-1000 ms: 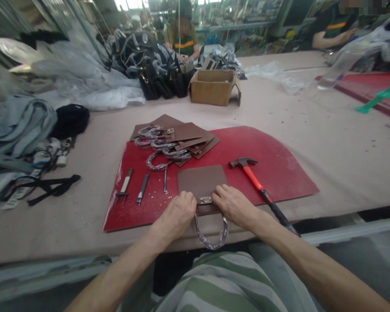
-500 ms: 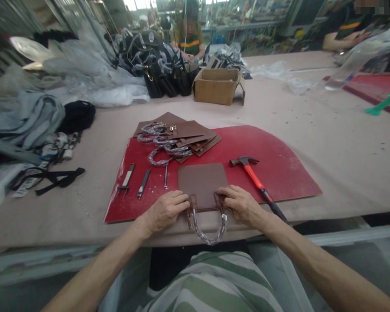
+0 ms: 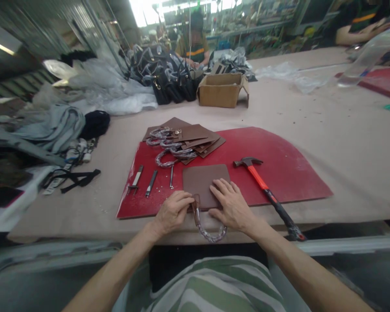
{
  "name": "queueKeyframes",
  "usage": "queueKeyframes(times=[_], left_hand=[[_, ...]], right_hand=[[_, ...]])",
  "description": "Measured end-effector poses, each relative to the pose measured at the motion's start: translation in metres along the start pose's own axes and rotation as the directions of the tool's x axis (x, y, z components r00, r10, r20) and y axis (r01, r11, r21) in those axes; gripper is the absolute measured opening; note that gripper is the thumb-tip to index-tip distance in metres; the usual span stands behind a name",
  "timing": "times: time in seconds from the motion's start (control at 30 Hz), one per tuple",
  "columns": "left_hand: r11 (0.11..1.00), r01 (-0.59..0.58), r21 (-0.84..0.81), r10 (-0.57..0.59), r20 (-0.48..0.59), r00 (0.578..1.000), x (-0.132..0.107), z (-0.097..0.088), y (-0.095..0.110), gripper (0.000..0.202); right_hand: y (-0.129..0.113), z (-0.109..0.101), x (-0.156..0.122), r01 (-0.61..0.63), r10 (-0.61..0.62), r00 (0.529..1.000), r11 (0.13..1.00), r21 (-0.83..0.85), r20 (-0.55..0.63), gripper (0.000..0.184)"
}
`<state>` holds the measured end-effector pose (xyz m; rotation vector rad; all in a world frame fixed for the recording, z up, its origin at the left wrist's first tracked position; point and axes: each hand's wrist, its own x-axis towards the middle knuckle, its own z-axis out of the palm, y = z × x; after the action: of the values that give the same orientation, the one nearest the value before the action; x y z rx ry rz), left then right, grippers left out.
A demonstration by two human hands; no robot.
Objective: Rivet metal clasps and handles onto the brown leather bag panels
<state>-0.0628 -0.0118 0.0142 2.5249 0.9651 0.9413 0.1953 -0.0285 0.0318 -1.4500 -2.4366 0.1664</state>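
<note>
Brown and flat, a panel (image 3: 199,178) lies at the near edge of a red board (image 3: 289,173), under the person's two hands. The left hand (image 3: 172,211) pinches, between thumb and fingers, the left end of a plastic-wrapped handle (image 3: 211,238) by the panel's lower left corner. The right hand (image 3: 233,206) is spread, palm down, its fingers resting on the panel's right part, gripping nothing that shows. The handle curves out between the wrists toward the person's striped shirt (image 3: 214,281); its right end is hidden by the right hand.

Left of the panel on the board, a pronged tool (image 3: 137,178), a dark flat tool (image 3: 151,183) and a thin metal rod (image 3: 172,177) lie apart, small pale bits scattered near them. To the right lies a hammer (image 3: 265,188), claw head on the board, grip reaching past the near edge. Farther off, a pile of brown panels (image 3: 196,133) overlaps the board's far left edge, wrapped handles (image 3: 164,164) looping from it. Beyond, on the pale table (image 3: 84,221), stand a cardboard box (image 3: 218,95) and a cluster of black bags (image 3: 169,89), with clear plastic sheeting (image 3: 117,93) heaped to their left
</note>
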Motion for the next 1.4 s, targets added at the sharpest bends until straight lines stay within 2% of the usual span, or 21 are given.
queueKeyframes(times=[0.07, 0.13, 0.2, 0.3, 0.4, 0.47, 0.53, 0.57, 0.63, 0.73, 0.8, 0.83, 0.9, 0.97, 1.03, 1.13, 1.23, 1.3, 1.4], left_hand=[[0.992, 0.122, -0.028, -0.124, -0.079, 0.989, -0.001, -0.003, 0.0, 0.025], [0.96, 0.279, 0.018, -0.272, -0.184, 0.945, -0.003, -0.01, -0.007, 0.02], [0.876, 0.463, 0.134, -0.414, -0.283, 0.865, -0.004, -0.023, -0.022, 0.017], [0.667, 0.667, 0.334, -0.571, -0.346, 0.744, -0.001, -0.05, -0.049, 0.015], [0.508, 0.722, 0.47, -0.711, -0.245, 0.659, 0.009, -0.072, -0.07, 0.025], [0.437, 0.732, 0.523, -0.814, -0.116, 0.569, 0.02, -0.081, -0.08, 0.031], [0.381, 0.742, 0.552, -0.888, -0.005, 0.46, 0.033, -0.085, -0.088, 0.028], [0.372, 0.744, 0.556, -0.903, 0.03, 0.429, 0.038, -0.086, -0.091, 0.024], [0.377, 0.745, 0.55, -0.913, 0.086, 0.398, 0.046, -0.087, -0.096, 0.021], [0.396, 0.745, 0.538, -0.912, 0.133, 0.389, 0.048, -0.09, -0.097, 0.021], [0.408, 0.807, 0.426, -0.911, 0.14, 0.387, 0.041, -0.093, -0.094, 0.02], [0.407, 0.864, 0.298, -0.913, 0.138, 0.383, 0.037, -0.094, -0.092, 0.019], [0.365, 0.928, -0.08, -0.921, 0.118, 0.372, 0.027, -0.093, -0.087, 0.021], [0.32, 0.856, -0.407, -0.926, 0.057, 0.373, 0.017, -0.087, -0.079, 0.031], [0.355, 0.751, -0.557, -0.917, -0.053, 0.395, 0.009, -0.074, -0.069, 0.039], [0.501, 0.675, -0.542, -0.858, -0.211, 0.468, -0.001, -0.05, -0.05, 0.038], [0.662, 0.643, -0.386, -0.749, -0.31, 0.585, -0.01, -0.034, -0.035, 0.032], [0.747, 0.612, -0.258, -0.664, -0.338, 0.667, -0.015, -0.031, -0.029, 0.034], [0.83, 0.552, -0.085, -0.55, -0.296, 0.781, -0.019, -0.036, -0.026, 0.03]], right_hand=[[0.004, 0.013, -0.002, -0.002, 0.001, 0.999, 1.0, -0.031, -0.047, 0.061], [0.01, 0.025, -0.005, 0.033, -0.041, 0.992, 0.997, -0.064, -0.118, 0.055], [0.018, 0.037, -0.006, 0.072, -0.092, 0.974, 0.992, -0.101, -0.206, 0.052], [0.026, 0.047, -0.007, 0.134, -0.171, 0.941, 0.98, -0.144, -0.293, 0.053], [0.026, 0.047, -0.009, 0.142, -0.18, 0.93, 0.98, -0.141, -0.319, 0.056], [0.023, 0.043, -0.01, 0.126, -0.157, 0.939, 0.985, -0.116, -0.306, 0.058], [0.019, 0.039, -0.011, 0.106, -0.127, 0.955, 0.99, -0.091, -0.267, 0.058], [0.017, 0.037, -0.011, 0.095, -0.112, 0.963, 0.992, -0.082, -0.246, 0.058], [0.014, 0.033, -0.011, 0.073, -0.087, 0.973, 0.995, -0.072, -0.214, 0.058], [0.012, 0.031, -0.012, 0.053, -0.066, 0.979, 0.996, -0.067, -0.194, 0.059], [0.011, 0.031, -0.013, 0.051, -0.063, 0.979, 0.997, -0.065, -0.194, 0.06], [0.011, 0.031, -0.013, 0.051, -0.061, 0.979, 0.997, -0.06, -0.196, 0.061], [0.012, 0.031, -0.013, 0.05, -0.056, 0.978, 0.998, -0.036, -0.203, 0.06], [0.012, 0.032, -0.012, 0.046, -0.046, 0.978, 0.999, -0.003, -0.202, 0.061], [0.012, 0.032, -0.012, 0.043, -0.038, 0.978, 0.999, 0.022, -0.203, 0.061], [0.013, 0.032, -0.012, 0.04, -0.034, 0.978, 0.999, 0.026, -0.205, 0.061], [0.013, 0.032, -0.011, 0.032, -0.026, 0.981, 0.999, 0.028, -0.193, 0.06], [0.013, 0.032, -0.011, 0.03, -0.023, 0.982, 0.999, 0.037, -0.19, 0.061], [0.012, 0.031, -0.011, 0.026, -0.017, 0.981, 0.999, 0.046, -0.192, 0.062]])
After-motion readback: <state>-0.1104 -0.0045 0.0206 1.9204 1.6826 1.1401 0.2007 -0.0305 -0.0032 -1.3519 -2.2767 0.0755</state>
